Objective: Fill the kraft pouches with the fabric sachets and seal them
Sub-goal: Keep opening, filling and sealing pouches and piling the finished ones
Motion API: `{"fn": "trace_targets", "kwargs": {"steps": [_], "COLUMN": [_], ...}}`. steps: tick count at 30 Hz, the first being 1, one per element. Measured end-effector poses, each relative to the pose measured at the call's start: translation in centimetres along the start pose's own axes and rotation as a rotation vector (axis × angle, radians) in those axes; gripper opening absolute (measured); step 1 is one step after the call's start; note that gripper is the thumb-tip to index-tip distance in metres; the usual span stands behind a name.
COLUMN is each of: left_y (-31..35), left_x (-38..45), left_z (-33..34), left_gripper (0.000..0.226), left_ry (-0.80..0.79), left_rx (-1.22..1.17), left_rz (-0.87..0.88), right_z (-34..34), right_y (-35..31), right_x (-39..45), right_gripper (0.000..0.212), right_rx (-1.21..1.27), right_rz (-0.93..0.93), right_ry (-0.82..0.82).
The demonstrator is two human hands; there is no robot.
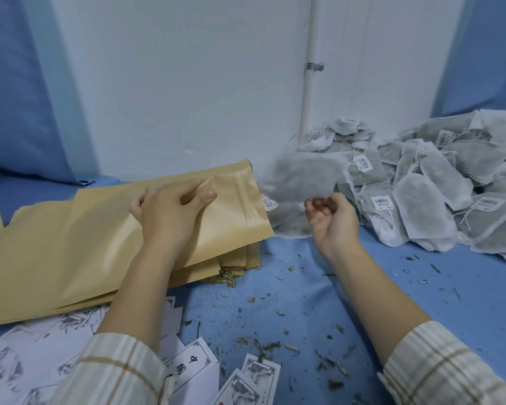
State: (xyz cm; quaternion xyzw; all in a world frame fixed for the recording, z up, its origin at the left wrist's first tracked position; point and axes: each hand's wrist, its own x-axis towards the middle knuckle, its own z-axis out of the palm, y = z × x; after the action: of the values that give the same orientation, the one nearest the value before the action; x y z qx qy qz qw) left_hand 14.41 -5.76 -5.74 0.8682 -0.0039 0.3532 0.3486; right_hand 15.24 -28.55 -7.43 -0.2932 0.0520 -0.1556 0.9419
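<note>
- The left hand (170, 209) is lying on the top kraft pouch (216, 217), fingers curled and thumb pinching up a fold of paper near the pouch's open end.
- That pouch is sitting on a stack of kraft pouches (56, 258) spread across the left of the blue bench (319, 287).
- The right hand (333, 217) is turning palm up just right of the pouch mouth, fingers curled around the lower edge of a fabric sachet (298, 179).
- The sachet is showing motion-blurred in the air, between the pouch's open end and the sachet pile (427, 182).
- The pile is lying heaped at the right against the white wall (187, 83), several sachets showing barcode tags and strings.
- Printed labels (187, 363) are lying scattered at the near left, some under the left forearm.
- Dried herb bits (263, 346) are lying strewn over the bench in front of the hands.
</note>
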Motion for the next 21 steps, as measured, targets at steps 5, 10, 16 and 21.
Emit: {"fn": "trace_targets", "kwargs": {"steps": [5,10,16,21], "left_y": [0.6,1.7,1.3,1.6], "left_x": [-0.2,-0.4,-0.3,-0.4], "left_z": [-0.3,-0.6,-0.8,-0.5], "left_gripper": [0.016,0.020,0.018,0.021], "left_ry": [-0.045,-0.059,-0.024,-0.084], "left_rx": [-0.115,-0.260,-0.243,-0.149], "left_rz": [0.048,0.105,0.090,0.171], "right_z": [0.1,0.7,0.5,1.5], "right_y": [0.7,1.9,1.3,1.4], "right_x": [0.1,-0.3,-1.0,-2.5], "right_gripper": [0.019,0.028,0.033,0.036], "right_rx": [-0.192,-0.783,-1.235,-1.237], "right_rz": [0.024,-0.168,-0.480,-0.454], "right_ry": [-0.001,-0.013,0.107,-0.309]}}
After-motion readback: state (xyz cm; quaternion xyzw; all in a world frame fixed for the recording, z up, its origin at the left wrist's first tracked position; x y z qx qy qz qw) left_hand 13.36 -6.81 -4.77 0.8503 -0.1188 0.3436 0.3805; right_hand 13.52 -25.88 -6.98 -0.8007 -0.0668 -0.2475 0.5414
